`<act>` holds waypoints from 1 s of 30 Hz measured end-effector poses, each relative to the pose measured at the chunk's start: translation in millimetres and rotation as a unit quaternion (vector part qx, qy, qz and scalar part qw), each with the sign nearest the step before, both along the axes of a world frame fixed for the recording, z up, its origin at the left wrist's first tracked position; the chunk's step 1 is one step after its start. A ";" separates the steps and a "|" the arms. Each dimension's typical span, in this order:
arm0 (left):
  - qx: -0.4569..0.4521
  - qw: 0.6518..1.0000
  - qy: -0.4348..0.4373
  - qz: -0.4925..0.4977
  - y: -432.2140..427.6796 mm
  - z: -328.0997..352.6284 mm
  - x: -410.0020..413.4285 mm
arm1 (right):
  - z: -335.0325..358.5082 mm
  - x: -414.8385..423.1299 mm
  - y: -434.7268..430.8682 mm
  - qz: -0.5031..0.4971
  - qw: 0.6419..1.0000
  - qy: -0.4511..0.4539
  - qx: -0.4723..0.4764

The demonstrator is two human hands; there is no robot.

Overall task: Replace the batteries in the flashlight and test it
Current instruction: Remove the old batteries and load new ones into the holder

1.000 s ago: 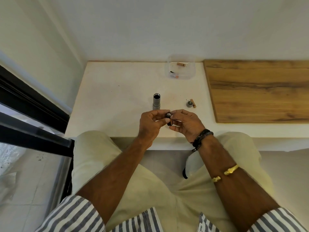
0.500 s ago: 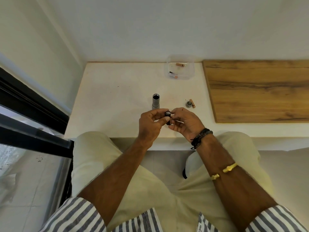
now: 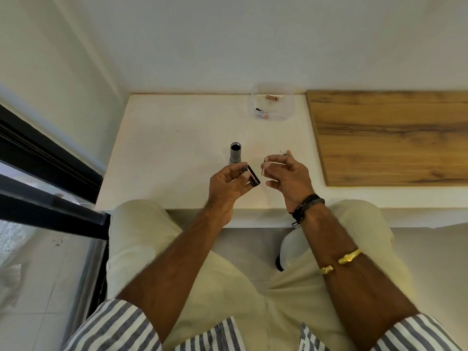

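Observation:
The grey flashlight body (image 3: 235, 153) stands upright on the white table (image 3: 177, 148), its open end up. Just in front of it my left hand (image 3: 229, 183) grips a black battery holder (image 3: 253, 176), tilted. To the right my right hand (image 3: 288, 176) pinches a small copper-coloured battery (image 3: 264, 166) between thumb and forefinger, a short gap away from the holder. The flashlight's end cap (image 3: 286, 155) is mostly hidden behind my right fingers.
A clear plastic box (image 3: 272, 102) at the back of the table holds more batteries (image 3: 272, 98). A wooden board (image 3: 390, 135) covers the right side. A dark window frame (image 3: 38, 173) runs along the left; my knees are under the table edge.
My hands were together on the black holder; they have drawn apart. The right hand has moved right and now holds a battery, and the left keeps the holder.

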State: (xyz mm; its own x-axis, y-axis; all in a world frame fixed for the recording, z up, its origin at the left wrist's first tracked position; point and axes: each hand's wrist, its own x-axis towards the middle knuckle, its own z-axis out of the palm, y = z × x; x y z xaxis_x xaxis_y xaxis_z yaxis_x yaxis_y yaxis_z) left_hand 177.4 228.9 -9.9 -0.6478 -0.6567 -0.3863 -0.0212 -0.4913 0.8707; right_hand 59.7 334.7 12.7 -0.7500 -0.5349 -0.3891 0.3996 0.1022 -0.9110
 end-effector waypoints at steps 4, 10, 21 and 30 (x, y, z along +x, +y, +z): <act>0.169 0.985 0.033 0.013 -5.9 -3.9 1.0 | -5.7 -19.1 4.7 -0.070 0.997 0.007 -0.023; 0.208 0.977 0.041 0.007 -5.8 -5.5 2.1 | -25.3 -56.6 9.9 -0.221 0.975 -0.002 -0.013; 0.200 0.975 0.077 -0.051 -2.8 4.6 1.0 | -57.6 -79.7 4.0 -0.244 0.936 0.153 0.201; 0.183 0.978 0.094 -0.047 -0.3 8.9 2.1 | -59.5 -72.7 2.4 -0.160 0.912 0.259 0.277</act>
